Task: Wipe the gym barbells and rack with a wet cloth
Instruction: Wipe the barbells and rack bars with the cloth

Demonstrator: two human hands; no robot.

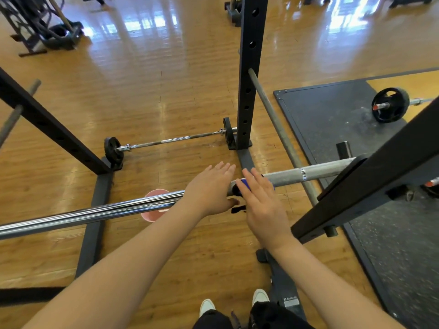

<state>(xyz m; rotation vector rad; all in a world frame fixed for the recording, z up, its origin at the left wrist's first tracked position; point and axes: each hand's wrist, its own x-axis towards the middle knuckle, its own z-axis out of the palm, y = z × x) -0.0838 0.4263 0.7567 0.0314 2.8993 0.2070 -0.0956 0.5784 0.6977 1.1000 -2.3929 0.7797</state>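
Hands meet at the middle of the frame, over a barbell point(95, 211) that lies across the rack point(249, 91) from the left edge to the right. We see the left hand point(210, 189) resting on top of the shiny bar with fingers straight and close together; its thumb goes under the bar, so we cannot tell if it grips. The right hand point(260, 200) lies just beside it, fingers also straight, pressing flat on a blue cloth point(244, 182) that sits on the bar where the chrome part meets the grey sleeve point(320, 172). A dark part of the cloth hangs below the bar, between the 2 hands.

Under the bar, lower left of center, we see a pink bucket point(152, 216) on the wooden floor point(154, 79). Behind it, near the rack's upright post, a 2nd barbell with small plates point(171, 139) lies on the floor. At the upper right, a 3rd barbell with a black plate point(389, 104) rests on a dark rubber mat point(332, 115). At the bottom edge, we see 2 white shoes point(260, 296) and dark trousers.
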